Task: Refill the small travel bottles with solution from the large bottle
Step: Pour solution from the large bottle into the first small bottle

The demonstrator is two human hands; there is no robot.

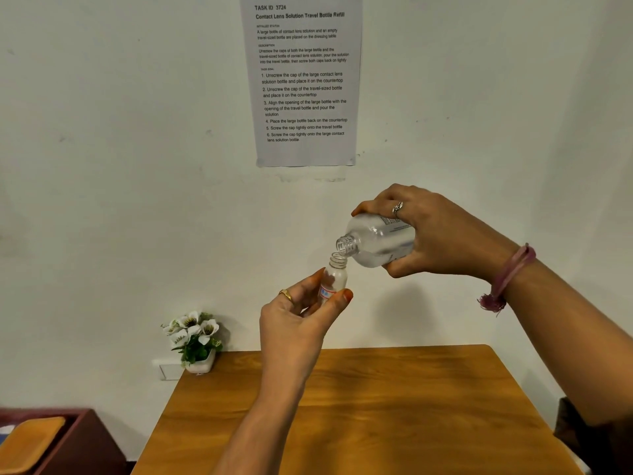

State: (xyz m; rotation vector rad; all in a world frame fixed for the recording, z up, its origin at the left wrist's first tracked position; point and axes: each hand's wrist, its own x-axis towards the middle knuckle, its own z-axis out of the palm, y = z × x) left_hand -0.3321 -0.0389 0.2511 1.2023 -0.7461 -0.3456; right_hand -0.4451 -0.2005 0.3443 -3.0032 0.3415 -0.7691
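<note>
Large bottle (380,240) gripped in right hand (442,234), tipped neck-down over small travel bottle (334,277). Travel bottle pinched upright in left hand (294,320), above wooden table (376,423).

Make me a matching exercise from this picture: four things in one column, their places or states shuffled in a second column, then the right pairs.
Things
1. large clear plastic bottle
2. small white travel bottle
3. white artificial flowers in a white pot
4. printed white paper sheet

Places or states
A. stuck on the wall
B. held nearly upright in the left hand, uncapped
C. at the far left corner of the wooden table
D. tipped on its side in the right hand, mouth down toward another bottle

Pairs: 1-D, 2-B, 3-C, 4-A
</note>
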